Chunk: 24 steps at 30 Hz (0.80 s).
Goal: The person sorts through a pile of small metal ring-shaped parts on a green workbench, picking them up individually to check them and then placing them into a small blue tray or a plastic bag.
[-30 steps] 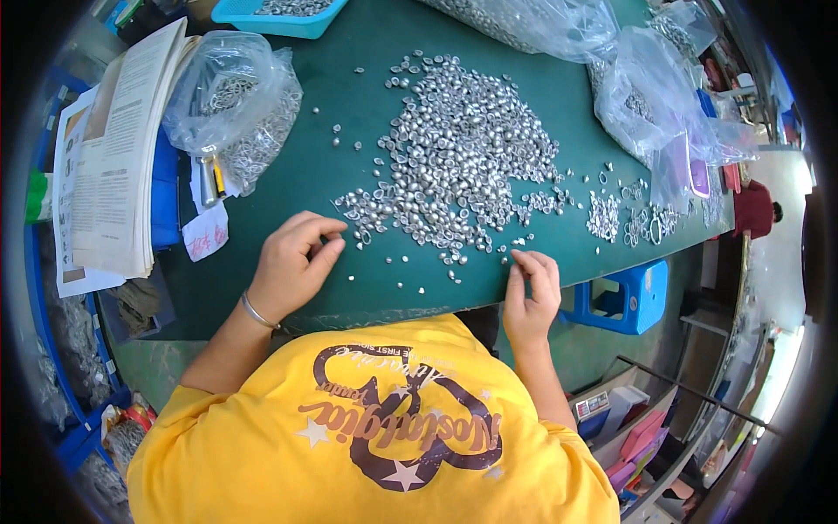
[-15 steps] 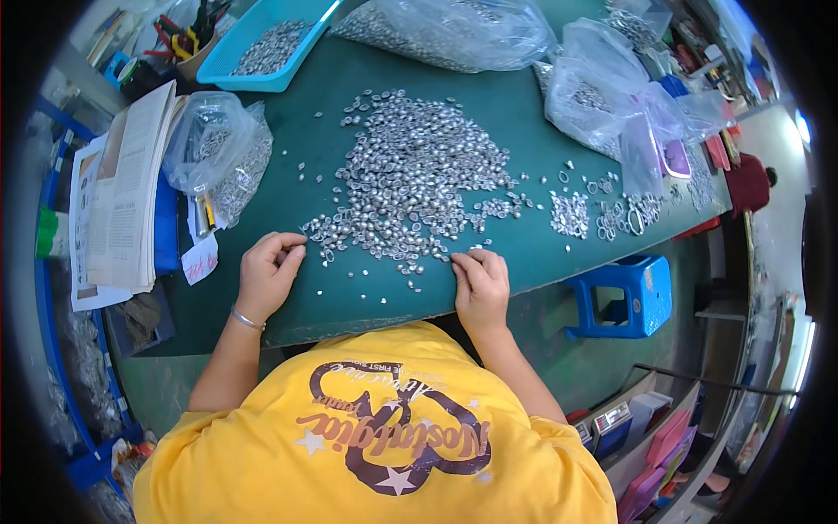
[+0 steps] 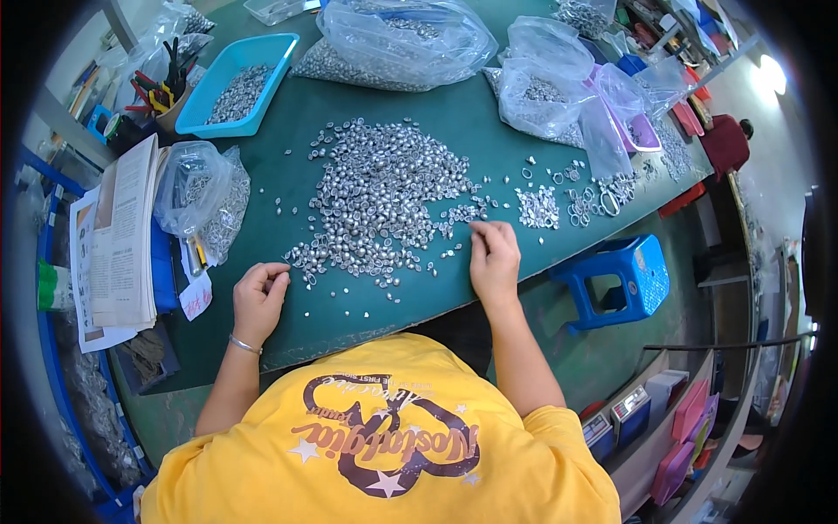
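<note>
A broad heap of small, shiny silver oval pieces (image 3: 375, 192) is spread over the green tabletop in front of me. My left hand (image 3: 260, 301) rests by the heap's near left edge, its fingers curled and the thumb against the index finger. To the right, my right hand (image 3: 495, 262) has thumb and fingers drawn together, their tips beside a small cluster of the pieces (image 3: 463, 212) at the heap's right side. Whatever lies within either pinch is too small or hidden to make out. A few loose bits are scattered on the near tabletop.
Papers (image 3: 127, 231) and a plastic bag of metal parts (image 3: 223, 205) lie left. Behind are a turquoise tray (image 3: 279, 65) and a large filled bag (image 3: 401, 48). Ring-like parts (image 3: 580, 210) sit right, near a blue stool (image 3: 642, 279) below the table's edge (image 3: 419, 314).
My right hand has moved right and farther forward, from the heap's near edge to the small cluster. My left hand stays by the near left edge. The whole view has shifted somewhat.
</note>
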Tool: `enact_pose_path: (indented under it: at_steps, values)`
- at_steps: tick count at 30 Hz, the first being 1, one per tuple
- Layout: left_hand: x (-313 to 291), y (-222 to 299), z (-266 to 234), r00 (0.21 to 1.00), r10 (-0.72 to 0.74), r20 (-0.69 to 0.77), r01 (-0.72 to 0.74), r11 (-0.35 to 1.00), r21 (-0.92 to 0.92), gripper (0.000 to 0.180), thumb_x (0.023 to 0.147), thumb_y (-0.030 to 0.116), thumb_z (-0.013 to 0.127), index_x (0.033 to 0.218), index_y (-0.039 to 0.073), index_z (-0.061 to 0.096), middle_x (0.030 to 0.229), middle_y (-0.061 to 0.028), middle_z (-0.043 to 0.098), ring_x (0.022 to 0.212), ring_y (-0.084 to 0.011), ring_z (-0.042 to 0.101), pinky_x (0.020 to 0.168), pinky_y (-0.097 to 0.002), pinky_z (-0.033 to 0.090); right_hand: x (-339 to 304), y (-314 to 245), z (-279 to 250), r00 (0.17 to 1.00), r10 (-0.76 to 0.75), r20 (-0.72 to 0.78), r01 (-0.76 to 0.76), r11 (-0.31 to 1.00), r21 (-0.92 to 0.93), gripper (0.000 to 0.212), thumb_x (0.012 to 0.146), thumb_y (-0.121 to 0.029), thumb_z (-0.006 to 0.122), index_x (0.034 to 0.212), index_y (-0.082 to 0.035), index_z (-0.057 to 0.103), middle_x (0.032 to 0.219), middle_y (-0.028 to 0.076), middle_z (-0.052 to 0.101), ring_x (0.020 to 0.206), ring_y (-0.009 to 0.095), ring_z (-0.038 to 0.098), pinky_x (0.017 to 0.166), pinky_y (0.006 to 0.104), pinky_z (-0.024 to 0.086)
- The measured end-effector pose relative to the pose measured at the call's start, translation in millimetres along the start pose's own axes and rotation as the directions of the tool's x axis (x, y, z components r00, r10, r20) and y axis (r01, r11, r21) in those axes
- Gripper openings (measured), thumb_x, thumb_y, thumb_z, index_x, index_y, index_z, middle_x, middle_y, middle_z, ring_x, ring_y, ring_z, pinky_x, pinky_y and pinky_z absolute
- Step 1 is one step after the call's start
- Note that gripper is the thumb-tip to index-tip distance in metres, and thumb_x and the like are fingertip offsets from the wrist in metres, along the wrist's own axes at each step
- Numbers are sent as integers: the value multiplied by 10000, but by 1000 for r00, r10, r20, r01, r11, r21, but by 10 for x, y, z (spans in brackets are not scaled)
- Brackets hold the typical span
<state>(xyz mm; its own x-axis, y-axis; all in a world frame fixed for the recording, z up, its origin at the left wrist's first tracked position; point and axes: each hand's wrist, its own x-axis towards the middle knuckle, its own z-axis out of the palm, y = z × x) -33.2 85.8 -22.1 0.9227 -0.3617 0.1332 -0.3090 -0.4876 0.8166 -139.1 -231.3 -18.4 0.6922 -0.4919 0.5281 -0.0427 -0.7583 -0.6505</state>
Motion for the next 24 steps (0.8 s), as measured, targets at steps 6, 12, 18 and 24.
enact_pose_path:
  at_steps: [6, 12, 18, 24]
  values:
    - [1, 63, -6, 998, -54, -27, 53, 998, -42, 85, 784, 52, 592, 843, 2, 625, 719, -52, 570, 560, -109, 514, 511, -214, 412, 192, 170, 135, 994, 55, 89, -41, 987, -153, 139, 716, -72, 645, 833, -2, 616, 852, 137, 560, 761, 310, 545, 699, 366, 455]
    - [-14, 97, -17, 999, -32, -33, 32, 999, 9, 78, 785, 45, 586, 840, 1, 620, 724, -53, 564, 565, -113, 510, 513, -211, 409, 175, 169, 100, 996, 39, 74, -25, 984, -176, 38, 728, -34, 605, 748, -5, 591, 805, 128, 563, 769, 318, 542, 684, 380, 452]
    - [-21, 78, -9, 998, -17, -60, 18, 1000, 18, 71, 782, 30, 584, 841, 1, 614, 718, -45, 555, 547, -105, 479, 501, -207, 388, 115, 162, -53, 964, 234, 126, -238, 971, 11, 102, 796, -49, 566, 880, -3, 600, 802, 113, 604, 681, 253, 591, 602, 317, 472]
    - [-4, 98, 18, 998, -43, -41, 44, 999, 16, 69, 787, 22, 580, 842, -5, 610, 720, -40, 548, 547, -92, 466, 503, -196, 383, 44, 170, -374, 542, 545, 640, -724, -83, 684, 124, 851, -72, 520, 927, 14, 567, 786, 85, 606, 644, 133, 575, 540, 232, 459]
